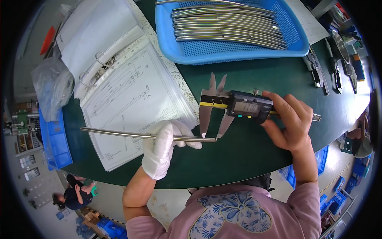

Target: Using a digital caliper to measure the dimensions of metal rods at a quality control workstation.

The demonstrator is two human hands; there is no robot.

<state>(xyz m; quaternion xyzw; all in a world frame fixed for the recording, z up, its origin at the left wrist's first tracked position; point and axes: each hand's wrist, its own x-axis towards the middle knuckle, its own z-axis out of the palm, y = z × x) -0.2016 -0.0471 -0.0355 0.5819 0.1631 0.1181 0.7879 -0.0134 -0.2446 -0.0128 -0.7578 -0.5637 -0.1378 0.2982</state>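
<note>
My left hand (pixel 158 148), in a white glove, is closed round a long thin metal tube (pixel 115 133) held roughly level over the table's near side. Bare, my right hand (pixel 292 119) grips a digital caliper (pixel 250 106) by its slider end. The caliper's long jaws point toward me and stand apart. Their tips are at the tube's right end, one a little in from the end and the other at the end itself. Whether both tips touch the metal I cannot tell. Beneath the left hand lies an open ring binder (pixel 131 103) with line drawings in clear sleeves.
At the far side a blue plastic basket (pixel 175 55) holds several similar metal tubes (pixel 230 26). More calipers (pixel 317 71) and hand tools lie at the right on the green table (pixel 246 159). A clear plastic bag (pixel 51 85) hangs over a blue bin (pixel 57 139) at left. Behind sits another person (pixel 77 195).
</note>
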